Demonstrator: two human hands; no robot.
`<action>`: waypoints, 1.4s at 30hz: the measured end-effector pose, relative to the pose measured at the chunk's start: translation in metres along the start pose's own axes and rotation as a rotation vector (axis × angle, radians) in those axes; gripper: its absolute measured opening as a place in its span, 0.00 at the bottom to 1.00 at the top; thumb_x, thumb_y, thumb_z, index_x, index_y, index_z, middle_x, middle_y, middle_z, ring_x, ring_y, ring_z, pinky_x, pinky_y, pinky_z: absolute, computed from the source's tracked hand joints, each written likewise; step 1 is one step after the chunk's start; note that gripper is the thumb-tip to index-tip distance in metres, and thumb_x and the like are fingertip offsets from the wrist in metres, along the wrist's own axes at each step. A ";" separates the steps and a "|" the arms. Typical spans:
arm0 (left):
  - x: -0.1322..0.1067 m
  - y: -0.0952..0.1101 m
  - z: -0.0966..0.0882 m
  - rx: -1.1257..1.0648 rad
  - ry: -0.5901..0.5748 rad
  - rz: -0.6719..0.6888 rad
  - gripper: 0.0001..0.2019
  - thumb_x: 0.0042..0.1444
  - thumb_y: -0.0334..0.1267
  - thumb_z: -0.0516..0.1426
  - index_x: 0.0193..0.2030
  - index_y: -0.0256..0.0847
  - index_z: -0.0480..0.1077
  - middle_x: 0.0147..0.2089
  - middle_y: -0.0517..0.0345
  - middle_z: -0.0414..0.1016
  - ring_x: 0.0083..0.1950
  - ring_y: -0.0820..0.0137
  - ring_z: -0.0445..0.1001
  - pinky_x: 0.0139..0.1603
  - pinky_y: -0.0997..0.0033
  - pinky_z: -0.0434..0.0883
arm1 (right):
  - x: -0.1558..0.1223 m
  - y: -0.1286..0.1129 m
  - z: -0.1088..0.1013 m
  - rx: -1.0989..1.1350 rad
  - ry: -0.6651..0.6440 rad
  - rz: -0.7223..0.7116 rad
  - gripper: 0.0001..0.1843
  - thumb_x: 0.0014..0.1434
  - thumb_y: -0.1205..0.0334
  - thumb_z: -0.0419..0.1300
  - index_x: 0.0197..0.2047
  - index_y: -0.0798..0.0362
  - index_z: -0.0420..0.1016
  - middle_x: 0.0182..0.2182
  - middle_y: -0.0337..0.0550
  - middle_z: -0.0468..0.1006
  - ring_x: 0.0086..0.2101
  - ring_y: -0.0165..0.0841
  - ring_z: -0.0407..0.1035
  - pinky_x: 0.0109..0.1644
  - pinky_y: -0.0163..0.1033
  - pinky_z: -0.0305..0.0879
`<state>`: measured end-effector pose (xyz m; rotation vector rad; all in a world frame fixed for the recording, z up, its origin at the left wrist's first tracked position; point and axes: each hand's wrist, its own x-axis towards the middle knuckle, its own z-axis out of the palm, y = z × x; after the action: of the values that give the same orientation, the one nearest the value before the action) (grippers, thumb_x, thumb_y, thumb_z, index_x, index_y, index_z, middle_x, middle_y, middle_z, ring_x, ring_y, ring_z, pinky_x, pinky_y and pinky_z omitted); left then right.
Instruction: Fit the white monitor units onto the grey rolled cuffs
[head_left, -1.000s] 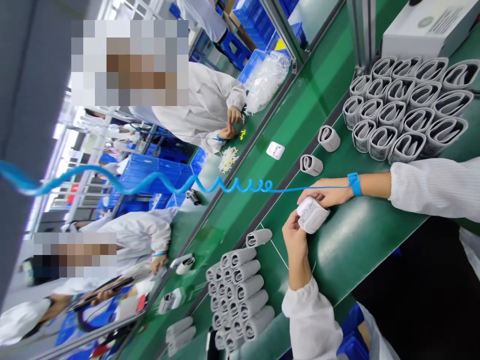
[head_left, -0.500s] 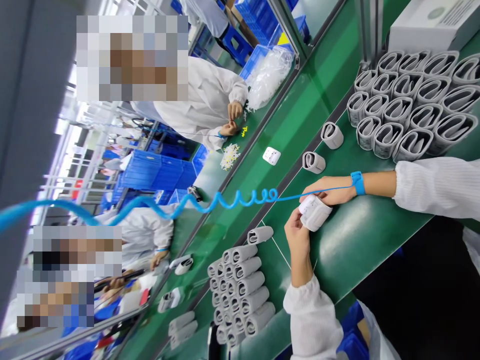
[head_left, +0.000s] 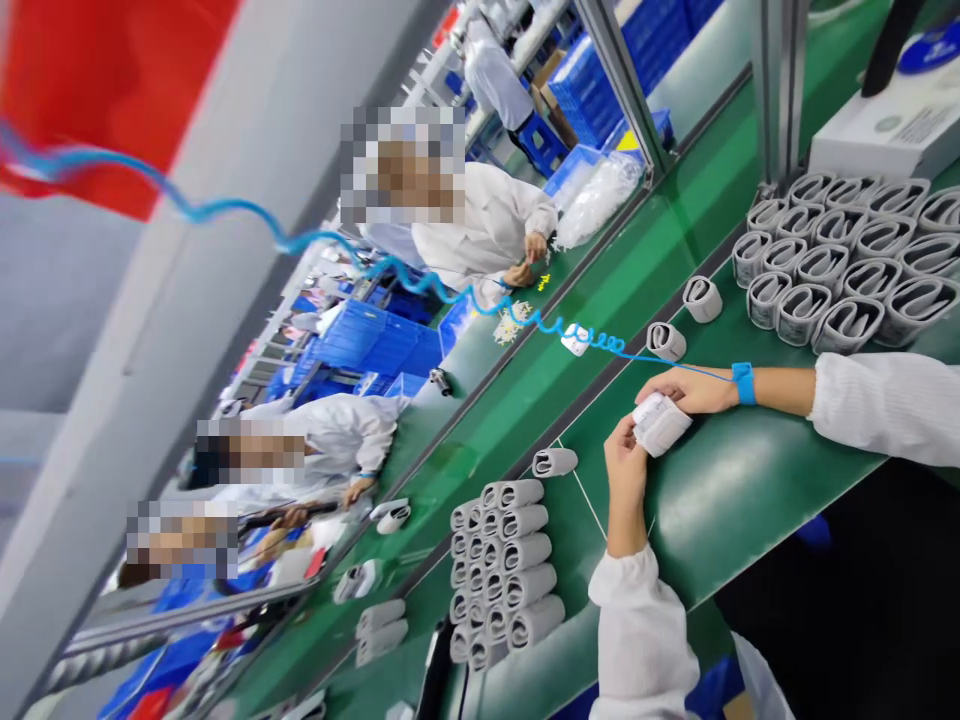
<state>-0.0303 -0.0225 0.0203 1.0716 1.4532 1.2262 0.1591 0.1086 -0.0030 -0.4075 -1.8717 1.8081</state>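
Observation:
Between my hands is a white wrist blood pressure monitor (head_left: 661,424) with its pale grey cuff rolled up, held just above the green bench. My left hand (head_left: 627,468) pinches its near left end between thumb and fingers. From the right, my right hand (head_left: 694,388) grips the upper side, its fingertips partly hidden behind the monitor. A blue wrist strap (head_left: 742,383) with a coiled blue cord (head_left: 559,327) is on my right wrist. Beyond my right hand, two rolled grey cuffs, one nearer (head_left: 666,341) and one farther (head_left: 703,299), stand on the bench.
Rolled cuffs stand in a block at right (head_left: 840,255) and lie stacked at lower left (head_left: 517,570). A green conveyor belt (head_left: 480,440) runs beyond the bench, carrying a white device (head_left: 576,339). Across it, co-workers in white coats handle parts. A metal post (head_left: 780,90) rises at upper right.
The camera view has swung, so the bench and hands appear shifted right and the coiled cord crosses higher. Both hands keep hold of the monitor, with little change in grip.

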 end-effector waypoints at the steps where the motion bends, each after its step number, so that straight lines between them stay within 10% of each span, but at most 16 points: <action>1: 0.000 0.000 0.001 -0.011 -0.013 0.011 0.19 0.52 0.38 0.70 0.52 0.40 0.85 0.48 0.50 0.89 0.49 0.57 0.85 0.58 0.57 0.79 | -0.001 -0.002 0.000 0.030 -0.009 0.036 0.23 0.57 0.64 0.71 0.57 0.54 0.83 0.46 0.45 0.89 0.46 0.41 0.84 0.50 0.42 0.79; 11: 0.011 0.003 0.011 -0.512 0.097 0.038 0.22 0.49 0.42 0.75 0.50 0.38 0.86 0.49 0.48 0.88 0.47 0.59 0.85 0.53 0.61 0.80 | -0.020 -0.039 0.005 0.358 0.158 0.198 0.32 0.62 0.43 0.75 0.64 0.50 0.82 0.53 0.54 0.87 0.57 0.49 0.81 0.68 0.55 0.73; 20: 0.026 -0.003 0.003 -0.930 0.232 -0.112 0.19 0.47 0.38 0.74 0.46 0.35 0.83 0.42 0.46 0.86 0.36 0.67 0.82 0.33 0.74 0.75 | -0.001 -0.059 0.049 0.424 0.273 0.072 0.29 0.62 0.40 0.75 0.57 0.52 0.87 0.45 0.50 0.88 0.50 0.44 0.81 0.64 0.53 0.76; 30: 0.034 -0.008 0.003 -0.864 0.358 0.077 0.24 0.46 0.38 0.76 0.52 0.38 0.85 0.52 0.46 0.89 0.52 0.59 0.86 0.52 0.66 0.79 | 0.041 -0.050 0.055 0.346 0.505 0.230 0.27 0.45 0.49 0.86 0.41 0.50 0.81 0.40 0.40 0.84 0.44 0.37 0.79 0.53 0.44 0.80; 37: 0.040 -0.015 -0.004 -0.884 0.400 0.137 0.25 0.51 0.43 0.76 0.56 0.40 0.85 0.56 0.46 0.88 0.56 0.58 0.86 0.58 0.64 0.79 | 0.070 -0.059 0.055 0.315 0.350 0.219 0.27 0.52 0.47 0.83 0.51 0.46 0.84 0.48 0.43 0.86 0.46 0.39 0.80 0.50 0.44 0.82; 42: 0.046 -0.025 -0.011 -0.780 0.446 0.182 0.32 0.55 0.46 0.77 0.65 0.42 0.80 0.64 0.44 0.84 0.67 0.54 0.81 0.69 0.58 0.75 | 0.124 -0.069 0.013 -0.139 0.238 0.199 0.19 0.62 0.49 0.74 0.51 0.52 0.84 0.44 0.47 0.87 0.43 0.41 0.82 0.48 0.46 0.82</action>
<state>-0.0513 0.0174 -0.0088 0.4071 1.0167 2.0265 0.0578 0.1592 0.0833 -0.8476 -1.8468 1.6698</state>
